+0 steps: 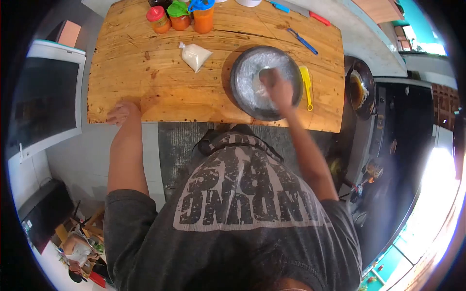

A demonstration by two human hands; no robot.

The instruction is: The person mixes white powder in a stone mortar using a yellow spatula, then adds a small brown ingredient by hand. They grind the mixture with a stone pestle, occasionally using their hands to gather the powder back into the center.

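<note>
On the right half of the wooden table (pixel 160 94) sits a round grey stone mortar (pixel 242 89), with some whitish stuff in its middle. My right hand (pixel 280 92), blurred by motion, is closed over the mortar around what looks like a dark pestle (pixel 266 75), mostly hidden by the fingers. My left hand (pixel 124 113) lies on the near left edge of the table, fingers spread and nothing held. A yellow plastic spoon (pixel 307 87) lies just right of the mortar. Left of the mortar is a knotted clear bag of white powder (pixel 195 56).
At the back stand a red-lidded jar (pixel 158 20), a green-lidded jar (pixel 179 17) and a blue-topped orange container (pixel 203 18). A blue peeler-like tool (pixel 302 40) and a red-handled knife (pixel 319 18) lie back right. A wok (pixel 360 89) sits beyond the right edge.
</note>
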